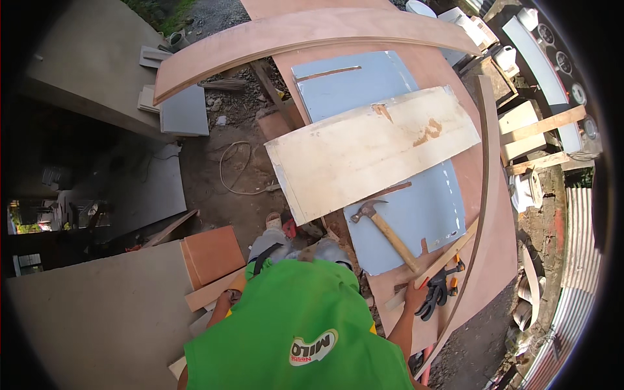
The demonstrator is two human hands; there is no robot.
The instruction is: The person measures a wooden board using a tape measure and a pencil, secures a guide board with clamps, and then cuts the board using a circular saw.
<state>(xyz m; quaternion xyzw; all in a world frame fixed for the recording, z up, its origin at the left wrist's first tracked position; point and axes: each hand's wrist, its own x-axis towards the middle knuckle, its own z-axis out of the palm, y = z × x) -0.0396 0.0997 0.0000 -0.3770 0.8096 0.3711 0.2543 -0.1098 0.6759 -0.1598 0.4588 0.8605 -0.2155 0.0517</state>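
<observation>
My right hand (pixel 415 298) is closed at a narrow wooden strip (pixel 448 257) on the right; a small red tip shows by its fingers. Just beyond it lies a claw hammer (pixel 390 237), its head on a light blue panel (pixel 416 214) and its wooden handle pointing toward that hand. Black-and-orange clamps (pixel 437 296) are right beside the hand. On the left, my left hand (pixel 223 307) is low beside a light board (pixel 211 292) and a reddish-brown panel (pixel 211 255); its fingers are mostly hidden, so its grip cannot be made out.
A cream panel (pixel 374 153) lies across the blue one, over a large pinkish plywood sheet (pixel 500 260). A long curved-looking board (pixel 312 29) spans the far side, and another narrow board (pixel 484 162) runs along the right. A cord loop (pixel 224 172) lies on the dirt.
</observation>
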